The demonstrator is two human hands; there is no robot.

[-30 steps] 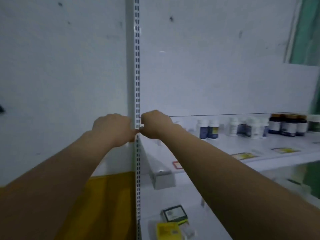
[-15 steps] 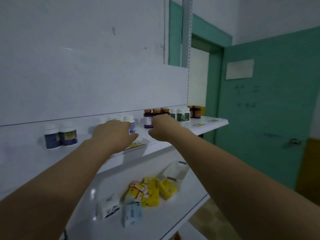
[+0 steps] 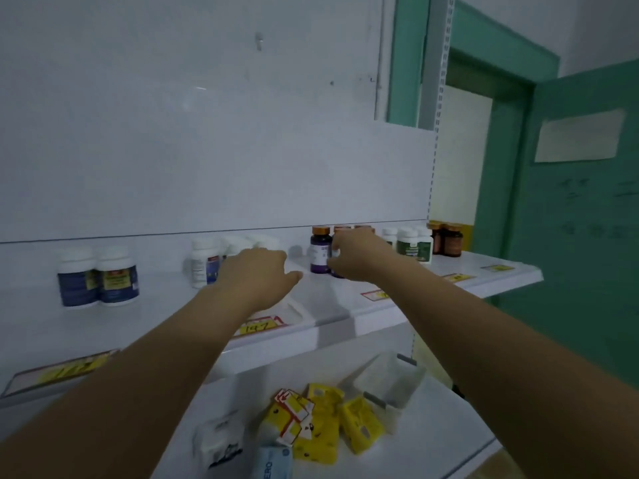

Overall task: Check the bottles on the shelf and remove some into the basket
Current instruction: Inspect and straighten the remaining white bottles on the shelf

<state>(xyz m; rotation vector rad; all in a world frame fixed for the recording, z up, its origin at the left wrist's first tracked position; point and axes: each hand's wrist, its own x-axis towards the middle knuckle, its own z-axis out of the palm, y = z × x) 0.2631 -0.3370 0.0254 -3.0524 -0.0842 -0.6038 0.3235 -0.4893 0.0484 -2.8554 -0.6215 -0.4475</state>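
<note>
- Reaching up with both arms to the upper shelf (image 3: pixel 491 276), I have my hands side by side above its front half.
- My right hand (image 3: pixel 359 257) is at the dark bottles. Its fingers curl against one dark bottle (image 3: pixel 337 271), and only a sliver of it shows under my knuckles. My hand covers it, so I cannot tell whether I have actually gripped it.
- Just left of that hand stands a purple bottle (image 3: pixel 320 252) with an orange cap, upright.
- My left hand (image 3: pixel 257 278) hovers palm down with fingers loosely bent and thumb pointing right, holding nothing. It sits just in front of a cluster of white bottles (image 3: pixel 204 266).
- Farther left stand two blue-label bottles (image 3: pixel 98 278) with white caps, touching each other.
- Right of my right hand are green-label bottles (image 3: pixel 409 245), then two brown bottles (image 3: pixel 447 240) near the shelf's end.
- Yellow price tags (image 3: pixel 259 327) sit along the shelf's front lip.
- On the lower shelf (image 3: pixel 442 437) lie yellow boxes (image 3: pixel 325 423) beside a white tray (image 3: pixel 390 378).
</note>
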